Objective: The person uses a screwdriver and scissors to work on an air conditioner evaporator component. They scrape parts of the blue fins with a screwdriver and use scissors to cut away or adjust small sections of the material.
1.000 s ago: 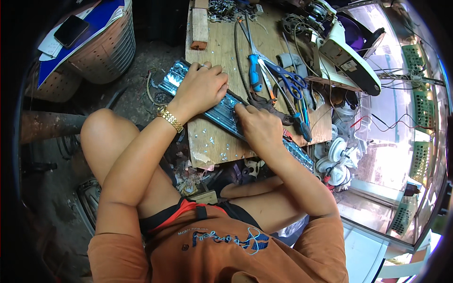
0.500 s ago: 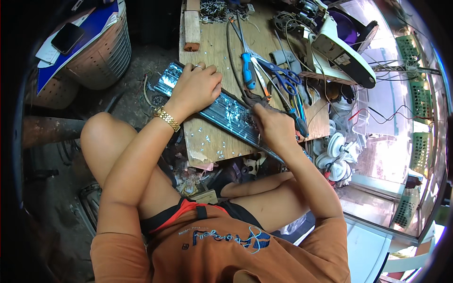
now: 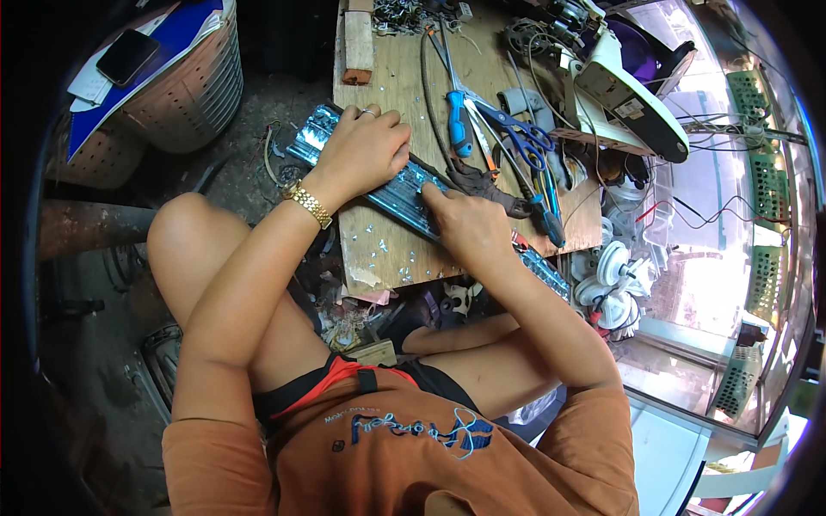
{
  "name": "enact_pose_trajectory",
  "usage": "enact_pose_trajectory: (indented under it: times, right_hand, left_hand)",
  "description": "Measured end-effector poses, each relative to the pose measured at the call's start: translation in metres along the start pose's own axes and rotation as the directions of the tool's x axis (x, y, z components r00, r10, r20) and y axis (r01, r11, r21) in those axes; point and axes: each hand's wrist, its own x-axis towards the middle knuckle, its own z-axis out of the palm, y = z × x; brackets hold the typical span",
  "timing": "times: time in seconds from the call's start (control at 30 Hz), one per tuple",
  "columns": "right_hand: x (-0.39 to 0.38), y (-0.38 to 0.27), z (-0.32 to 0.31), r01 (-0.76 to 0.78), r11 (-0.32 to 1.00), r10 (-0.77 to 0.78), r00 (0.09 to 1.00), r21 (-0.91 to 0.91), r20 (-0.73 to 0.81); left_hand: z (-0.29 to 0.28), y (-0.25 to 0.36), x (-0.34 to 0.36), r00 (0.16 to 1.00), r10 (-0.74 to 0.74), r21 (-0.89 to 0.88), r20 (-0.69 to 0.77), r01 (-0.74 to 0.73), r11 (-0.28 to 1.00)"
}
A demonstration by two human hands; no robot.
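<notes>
A long dark ribbed strip (image 3: 404, 199), flecked with shiny silvery bits, lies slantwise over the near left part of a wooden board. My left hand (image 3: 366, 148), wearing a ring and a gold wristwatch, is closed over its upper left part. Further down the strip, my right hand (image 3: 471, 225) is curled with its thumb side against the ribbed face. Whatever its fingers hold is hidden; a small red piece (image 3: 519, 242) shows just beyond the knuckles. A dark crumpled cloth (image 3: 477, 181) lies beside that hand.
On the wooden board (image 3: 379, 245) lie silvery flakes, a blue-handled screwdriver (image 3: 459, 125), blue scissors (image 3: 525, 138), other tools and a wood block (image 3: 357, 52). A white appliance (image 3: 624, 95) with loose wires stands right. A phone (image 3: 127, 58) rests on a basket (image 3: 185, 107) at left.
My right hand has slid up and left along the strip, toward my left hand, uncovering more of the strip's lower end. My left hand keeps its hold. The view has shifted slightly.
</notes>
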Motion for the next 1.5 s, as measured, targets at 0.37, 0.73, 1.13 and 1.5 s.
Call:
enact_pose_trajectory:
  times: [0.37, 0.73, 1.13, 1.5]
  right_hand:
    - [-0.034, 0.025, 0.001, -0.020, 0.998, 0.020, 1.000, -0.055, -0.001]
    - [-0.016, 0.020, -0.008, -0.014, 0.999, 0.017, 0.997, 0.034, -0.080]
    - [-0.055, 0.063, -0.018, -0.180, 0.982, 0.172, 0.976, 0.050, 0.137]
    - [0.005, 0.178, 0.026, -0.347, 0.938, 0.335, 0.900, 0.010, -0.279]
  left_hand:
    - [0.000, 0.004, 0.002, 1.000, 0.000, 0.025, 0.014, 0.000, 1.000]
    - [0.001, 0.007, 0.005, 1.000, 0.004, 0.019, 0.005, -0.004, 1.000]
    - [-0.002, 0.004, 0.006, 0.999, 0.031, 0.008, 0.018, -0.031, 0.999]
    - [-0.001, 0.008, 0.012, 0.996, 0.028, 0.030, 0.088, -0.031, 0.999]
